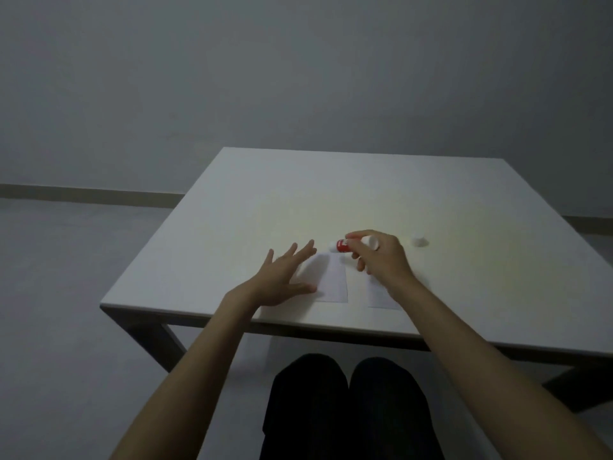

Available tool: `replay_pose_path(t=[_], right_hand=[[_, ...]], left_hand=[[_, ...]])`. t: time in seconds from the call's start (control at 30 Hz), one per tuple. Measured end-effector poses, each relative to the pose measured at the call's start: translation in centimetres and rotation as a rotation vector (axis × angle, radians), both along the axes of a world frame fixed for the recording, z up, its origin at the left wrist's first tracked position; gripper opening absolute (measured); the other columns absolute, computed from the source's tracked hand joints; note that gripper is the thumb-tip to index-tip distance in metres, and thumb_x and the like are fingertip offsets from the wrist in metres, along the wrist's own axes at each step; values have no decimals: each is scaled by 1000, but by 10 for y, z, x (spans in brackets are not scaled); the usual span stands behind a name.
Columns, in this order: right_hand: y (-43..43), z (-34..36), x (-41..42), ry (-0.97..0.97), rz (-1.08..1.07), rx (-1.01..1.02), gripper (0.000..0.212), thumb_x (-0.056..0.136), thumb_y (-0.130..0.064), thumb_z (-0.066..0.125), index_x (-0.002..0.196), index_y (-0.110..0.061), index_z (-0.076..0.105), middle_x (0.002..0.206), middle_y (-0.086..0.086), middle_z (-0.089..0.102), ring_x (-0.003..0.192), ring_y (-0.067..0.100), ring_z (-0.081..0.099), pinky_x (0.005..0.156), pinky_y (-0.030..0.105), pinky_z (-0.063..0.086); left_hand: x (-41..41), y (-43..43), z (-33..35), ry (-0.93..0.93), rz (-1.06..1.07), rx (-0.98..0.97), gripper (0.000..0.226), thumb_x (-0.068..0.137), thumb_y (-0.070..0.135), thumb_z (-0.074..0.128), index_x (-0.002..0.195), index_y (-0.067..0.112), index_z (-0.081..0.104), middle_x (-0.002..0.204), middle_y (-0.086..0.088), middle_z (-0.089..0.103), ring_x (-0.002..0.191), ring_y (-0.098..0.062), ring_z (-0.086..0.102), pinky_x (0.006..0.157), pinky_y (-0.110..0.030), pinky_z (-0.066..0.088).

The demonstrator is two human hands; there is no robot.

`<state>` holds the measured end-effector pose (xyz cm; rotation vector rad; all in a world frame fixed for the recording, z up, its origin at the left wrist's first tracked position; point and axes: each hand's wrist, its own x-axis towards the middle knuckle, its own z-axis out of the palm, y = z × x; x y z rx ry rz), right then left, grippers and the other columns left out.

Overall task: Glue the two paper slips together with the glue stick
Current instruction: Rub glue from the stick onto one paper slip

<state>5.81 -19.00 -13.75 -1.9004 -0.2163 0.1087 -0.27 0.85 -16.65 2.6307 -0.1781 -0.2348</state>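
Two white paper slips lie side by side near the table's front edge. The left slip (332, 278) is partly under my left hand (288, 277), which rests flat on its left part with fingers spread. The right slip (381, 298) is largely hidden by my right wrist. My right hand (381, 257) holds a red and white glue stick (345, 245) sideways, its uncapped tip pointing left, just above the far end of the left slip. The white cap (419, 241) lies on the table to the right of my right hand.
The white table (331, 194) stands before a grey wall, with a grey floor to the left. Its front edge runs just behind my forearms. My dark-clothed knees (345, 403) sit under the table.
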Motion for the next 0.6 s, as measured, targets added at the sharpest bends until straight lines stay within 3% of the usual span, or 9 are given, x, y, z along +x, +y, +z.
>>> replay_pose_path(t=[0.1,0.17,0.27,0.37,0.43,0.53,0.6], right_hand=[[8,-10,2,-146,70,-179,25,82,-25,68,102,-10,71,104,6,72,89,18,64,78,24,50],[9,-15,-2,-217,106,-239,30,81,-24,69,107,-9,70,111,7,71,101,18,64,88,24,46],[5,-23,-15,-328,240,-293,28,81,-26,69,107,-16,70,107,4,73,97,15,65,88,25,50],[0,-22,-24,-303,451,-299,25,78,-33,67,102,-26,72,95,-12,73,87,-4,63,79,9,46],[-1,-19,-18,-266,466,-288,26,78,-34,66,102,-24,72,94,-19,70,85,-12,60,79,6,43],[-2,-16,-1,-251,232,-292,30,83,-29,66,109,-15,70,111,0,71,102,7,61,90,19,43],[-3,-17,-2,-272,170,-305,29,83,-24,67,110,-13,69,114,5,70,104,14,62,90,21,43]], left_hand=[[2,2,-8,35,19,0,91,87,46,56,150,23,-7,159,6,14,148,-19,1,118,-48,-10],[1,5,-11,45,33,-59,96,86,46,57,149,22,-12,159,9,15,147,-21,4,117,-45,-11],[1,7,-13,36,39,-94,99,85,46,58,148,21,-13,158,13,15,146,-20,5,116,-45,-11],[2,8,-14,18,4,-97,100,85,46,59,149,17,-12,158,12,17,147,-16,7,116,-44,-12],[2,8,-14,17,6,-104,99,85,45,60,149,17,-10,158,13,17,144,-11,2,116,-43,-12],[1,7,-13,28,34,-115,98,84,46,60,149,22,-9,158,16,14,132,-1,-6,115,-41,-12],[1,7,-13,24,32,-108,97,85,46,60,149,22,-8,159,13,13,141,-9,-4,115,-40,-13]])
